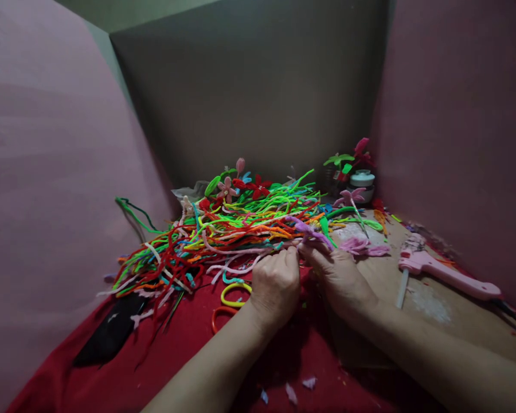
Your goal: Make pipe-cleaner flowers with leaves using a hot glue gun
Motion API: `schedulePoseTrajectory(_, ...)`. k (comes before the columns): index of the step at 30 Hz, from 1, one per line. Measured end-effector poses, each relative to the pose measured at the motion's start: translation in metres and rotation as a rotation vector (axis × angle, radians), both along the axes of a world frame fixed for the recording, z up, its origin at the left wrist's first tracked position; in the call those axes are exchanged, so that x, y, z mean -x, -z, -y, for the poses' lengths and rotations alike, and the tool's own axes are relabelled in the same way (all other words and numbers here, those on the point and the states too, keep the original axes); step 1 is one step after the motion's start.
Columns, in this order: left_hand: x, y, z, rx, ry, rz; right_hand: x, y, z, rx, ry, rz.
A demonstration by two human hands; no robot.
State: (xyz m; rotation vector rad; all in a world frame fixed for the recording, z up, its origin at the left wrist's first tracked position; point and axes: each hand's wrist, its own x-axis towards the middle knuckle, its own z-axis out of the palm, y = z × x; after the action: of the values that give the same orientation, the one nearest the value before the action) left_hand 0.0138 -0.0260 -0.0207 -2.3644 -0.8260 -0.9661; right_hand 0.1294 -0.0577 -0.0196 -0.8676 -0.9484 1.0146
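My left hand (277, 285) is closed in a fist, its thumb and fingertips meeting my right hand at the middle of the work area. My right hand (341, 281) is also closed, pinching a purple pipe cleaner piece (310, 230) whose looped, petal-like ends stick out above the fingers. The left fingertips seem to grip the lower part of the same piece, though the grip itself is hidden. Just beyond the hands lies a large heap of colourful pipe cleaners (241, 221). Beside my left wrist are scissors (230, 295) with yellow and orange handle loops.
A pink glue gun (447, 272) rests on brown cardboard (382, 272) at right, near pink pipe cleaner pieces (363, 247). Finished pipe cleaner flowers (258, 186) and a lidded jar (362, 183) stand behind. A flat black object (112, 330) lies left on the red cloth (189, 350).
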Motion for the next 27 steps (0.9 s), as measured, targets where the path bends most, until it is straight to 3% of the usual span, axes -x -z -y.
schedulePoseTrajectory(4,0.003,-0.001,0.000,0.267,0.165,0.193,0.001,0.003,-0.001,-0.015,-0.033,0.014)
schedulePoseTrajectory(10,0.002,-0.007,0.002,0.745,0.243,0.543,0.003,0.006,-0.003,-0.120,-0.098,-0.035)
schedulePoseTrajectory(15,-0.002,-0.015,0.008,1.170,0.372,0.793,-0.002,0.009,-0.006,-0.064,-0.078,-0.057)
schedulePoseTrajectory(21,0.000,-0.020,0.010,1.481,0.495,0.895,-0.008,0.009,-0.007,-0.033,-0.183,-0.027)
schedulePoseTrajectory(27,0.006,-0.018,0.006,1.773,0.801,0.949,-0.009,0.003,-0.005,0.035,-0.440,-0.207)
